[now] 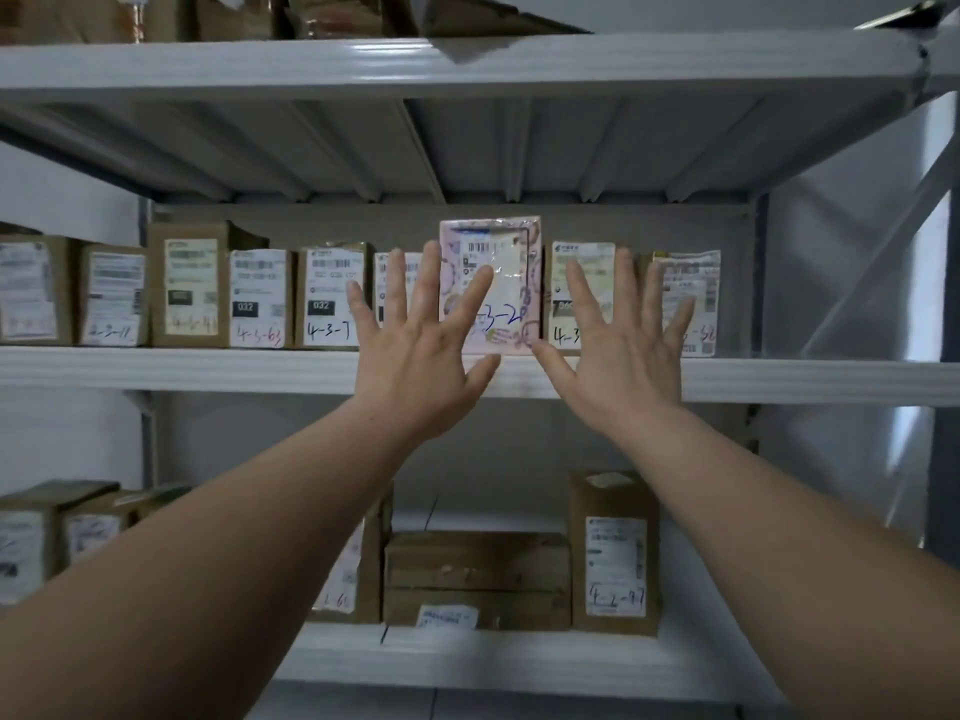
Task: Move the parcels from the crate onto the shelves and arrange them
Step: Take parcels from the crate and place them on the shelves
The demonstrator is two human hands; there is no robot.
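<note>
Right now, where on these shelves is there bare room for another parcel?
Lower shelf: room above the flat brown box, between its taller neighbours, and a bare strip right of the tall box, partly hidden by the right arm. Middle shelf is crowded: parcels side by side, only a narrow gap at the right upright.

A grey metal shelving rack [467, 65] stands against a pale, softly lit wall [815, 226].

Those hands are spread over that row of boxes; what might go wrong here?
The pink parcel stands taller than its neighbours at the front of the middle shelf; it might tip forward. An uneven push from the open left hand or right hand might knock the row crooked.
</note>
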